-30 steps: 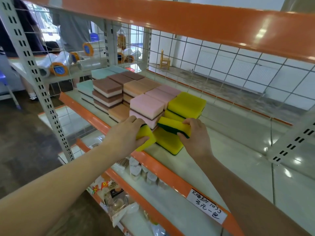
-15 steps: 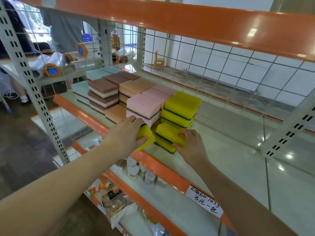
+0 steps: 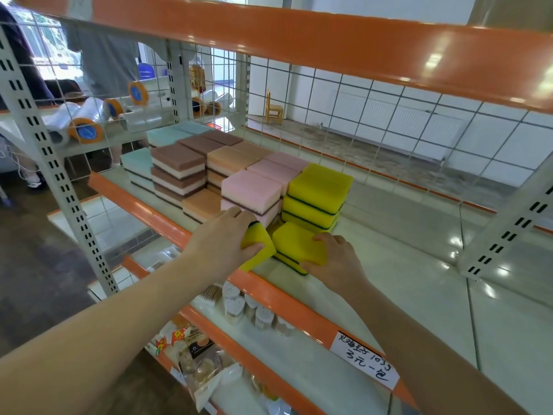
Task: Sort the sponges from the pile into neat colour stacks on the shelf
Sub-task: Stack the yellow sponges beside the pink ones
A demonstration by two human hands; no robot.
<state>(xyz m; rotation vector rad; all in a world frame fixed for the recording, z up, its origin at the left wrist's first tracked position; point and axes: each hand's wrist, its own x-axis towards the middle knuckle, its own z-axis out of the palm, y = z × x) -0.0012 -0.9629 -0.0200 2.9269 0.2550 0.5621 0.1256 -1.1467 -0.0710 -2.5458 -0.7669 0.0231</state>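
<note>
At shelf edge, left hand (image 3: 223,239) grips tilted yellow sponge (image 3: 258,246).

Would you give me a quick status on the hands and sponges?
Left hand grips yellow sponge. Right hand rests on front yellow stack. Nothing blocking.
</note>
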